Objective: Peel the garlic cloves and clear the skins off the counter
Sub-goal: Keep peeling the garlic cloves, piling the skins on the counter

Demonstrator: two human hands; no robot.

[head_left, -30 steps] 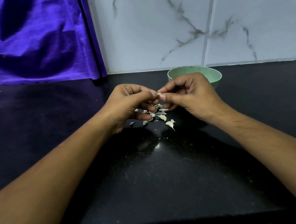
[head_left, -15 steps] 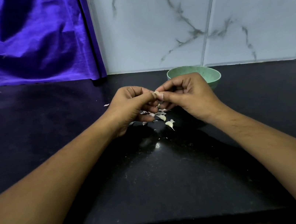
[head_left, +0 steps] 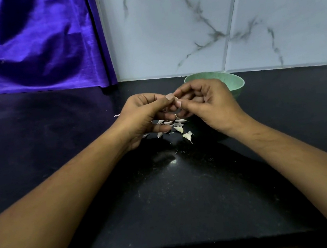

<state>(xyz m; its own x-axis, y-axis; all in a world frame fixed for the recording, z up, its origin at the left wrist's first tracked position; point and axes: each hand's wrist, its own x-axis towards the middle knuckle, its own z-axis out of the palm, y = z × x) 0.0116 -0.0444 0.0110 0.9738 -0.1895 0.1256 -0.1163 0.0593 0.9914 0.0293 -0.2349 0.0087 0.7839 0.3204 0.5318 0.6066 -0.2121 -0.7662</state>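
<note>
My left hand (head_left: 146,113) and my right hand (head_left: 208,103) meet fingertip to fingertip above the black counter (head_left: 170,197). Both pinch one small garlic clove (head_left: 175,100), which is almost wholly hidden by thumbs and fingers. Below the hands lies a scatter of pale garlic skins and pieces (head_left: 177,127), with one larger piece (head_left: 188,136) nearest me. A single skin flake (head_left: 116,115) lies to the left of my left hand. A green bowl (head_left: 235,83) stands just behind my right hand; its inside is not visible.
A purple cloth (head_left: 28,48) hangs at the back left down to the counter. White marble-pattern tiles (head_left: 206,20) form the back wall. The counter's front edge (head_left: 187,241) runs close to me, between my forearms.
Both hands have lifted slightly and kept working the clove between the fingertips. A small flake now lies to the left of my left hand. The bowl has not moved.
</note>
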